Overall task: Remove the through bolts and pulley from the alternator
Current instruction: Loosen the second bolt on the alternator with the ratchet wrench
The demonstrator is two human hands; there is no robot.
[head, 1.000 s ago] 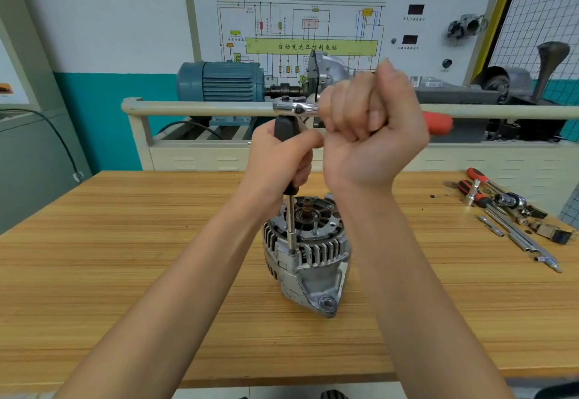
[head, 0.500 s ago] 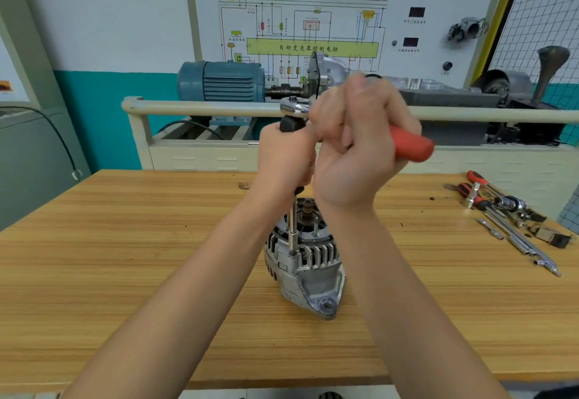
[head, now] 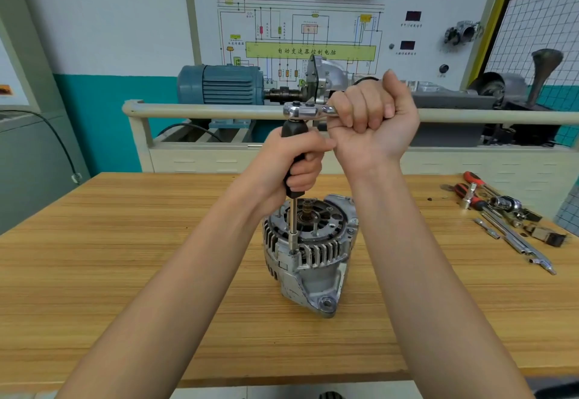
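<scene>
Head view: alternator [head: 308, 257] stands on end near the middle of the wooden surface [head: 125, 257], shaft axis vertical, slotted cast-aluminium housing grey and dull, its mounting ear with a bolt hole facing the camera at the bottom. Open top end shows a brownish shaft stub ringed by dark windings. A driver tool [head: 294, 160] stands upright over the housing's near-left rim: black rounded grip, thin bright steel shank running straight down, socket end seated at the rim where a through bolt would sit; the bolt head itself is hidden. Left hand [head: 297, 160] wraps around the black grip, fingers curled tight. A chrome ratchet [head: 308, 111] sits across the top of the grip, its head polished, its handle running off to the right and lying roughly level. Right hand [head: 374, 119] is closed in a fist around that handle, thumb up, covering most of it. Both forearms cross the near surface and block part of the housing's sides. At the right edge of the surface lie loose tools [head: 501, 213]: red-handled pieces, chrome sockets, extension bars. Behind the surface runs a cream rail [head: 203, 110], then a blue-grey motor [head: 221, 85] and a wiring-diagram board [head: 300, 32].
</scene>
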